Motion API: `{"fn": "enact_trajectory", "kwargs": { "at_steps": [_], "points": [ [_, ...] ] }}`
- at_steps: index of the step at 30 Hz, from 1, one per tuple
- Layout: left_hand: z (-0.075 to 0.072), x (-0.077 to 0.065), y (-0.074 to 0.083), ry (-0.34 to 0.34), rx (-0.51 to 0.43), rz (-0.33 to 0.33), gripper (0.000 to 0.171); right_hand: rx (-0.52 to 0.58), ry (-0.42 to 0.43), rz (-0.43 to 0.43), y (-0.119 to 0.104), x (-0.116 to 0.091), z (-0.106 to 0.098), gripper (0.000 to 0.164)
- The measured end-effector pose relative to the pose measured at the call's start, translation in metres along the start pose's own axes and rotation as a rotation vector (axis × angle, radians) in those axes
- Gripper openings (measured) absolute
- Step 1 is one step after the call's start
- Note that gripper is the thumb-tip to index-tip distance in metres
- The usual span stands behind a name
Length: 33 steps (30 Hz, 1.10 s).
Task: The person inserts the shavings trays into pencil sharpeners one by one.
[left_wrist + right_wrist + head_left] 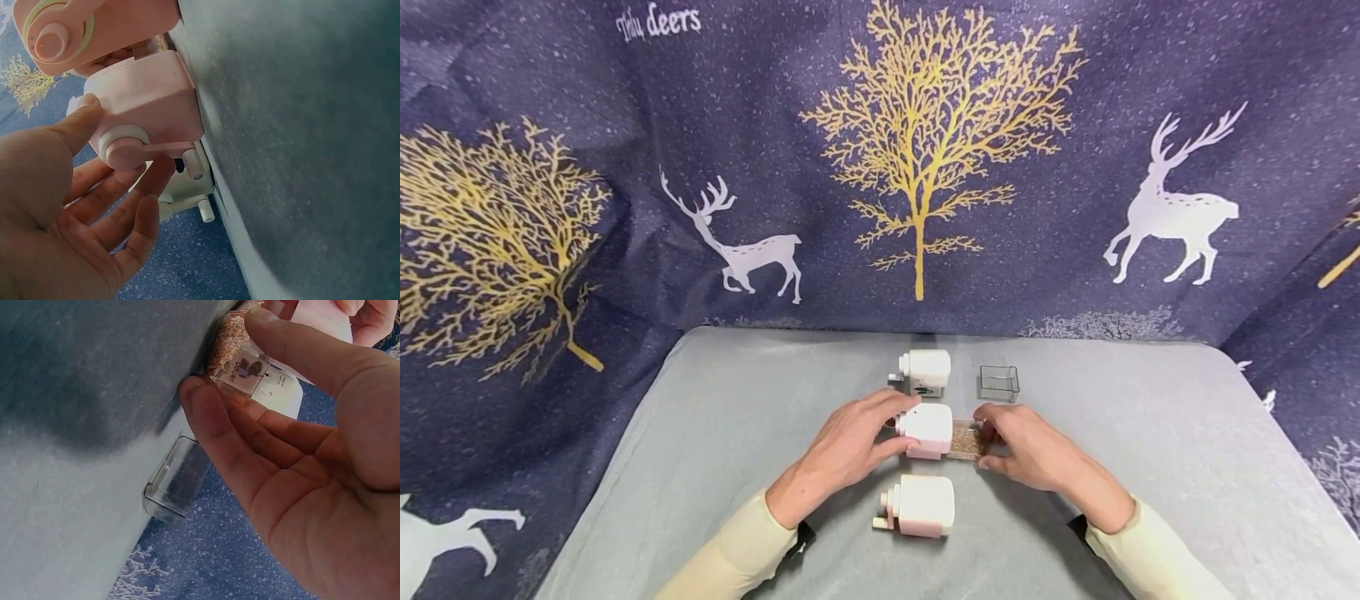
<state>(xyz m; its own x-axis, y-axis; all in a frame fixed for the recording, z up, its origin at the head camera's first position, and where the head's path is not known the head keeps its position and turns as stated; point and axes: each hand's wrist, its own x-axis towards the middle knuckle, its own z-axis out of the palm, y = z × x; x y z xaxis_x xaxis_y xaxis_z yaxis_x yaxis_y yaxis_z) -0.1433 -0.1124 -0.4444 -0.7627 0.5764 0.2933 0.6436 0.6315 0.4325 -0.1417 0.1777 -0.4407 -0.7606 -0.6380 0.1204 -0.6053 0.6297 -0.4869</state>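
Observation:
A pink crank pencil sharpener with a white top point(928, 423) stands in the middle of a row of three. My left hand point(848, 437) grips it from the left; in the left wrist view, the thumb lies on its upper edge and fingers point(153, 178) are under the crank side. A see-through drawer point(964, 442) holding brown shavings sticks out of its right side. My right hand point(1033, 450) holds that drawer's outer end between thumb and fingers. In the right wrist view, the shavings point(228, 340) show beside the thumb, and the hand partly covers the drawer.
Another pink sharpener point(925, 504) stands nearer to me, its crank to the left. A white sharpener point(927, 367) stands behind. Right of that one sits a transparent drawer with dark edges point(999, 382). A dark printed cloth point(730, 167) hangs behind the grey table point(760, 375).

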Motion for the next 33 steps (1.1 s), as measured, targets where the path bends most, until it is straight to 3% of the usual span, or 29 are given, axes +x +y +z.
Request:
{"fn": "enact_trajectory", "kwargs": {
  "at_steps": [33],
  "points": [
    [0.0, 0.0015, 0.0005, -0.002, 0.007, -0.002, 0.059, -0.021, -0.008, -0.01, -0.0058, 0.0083, 0.0029, 0.042]
  ]
}}
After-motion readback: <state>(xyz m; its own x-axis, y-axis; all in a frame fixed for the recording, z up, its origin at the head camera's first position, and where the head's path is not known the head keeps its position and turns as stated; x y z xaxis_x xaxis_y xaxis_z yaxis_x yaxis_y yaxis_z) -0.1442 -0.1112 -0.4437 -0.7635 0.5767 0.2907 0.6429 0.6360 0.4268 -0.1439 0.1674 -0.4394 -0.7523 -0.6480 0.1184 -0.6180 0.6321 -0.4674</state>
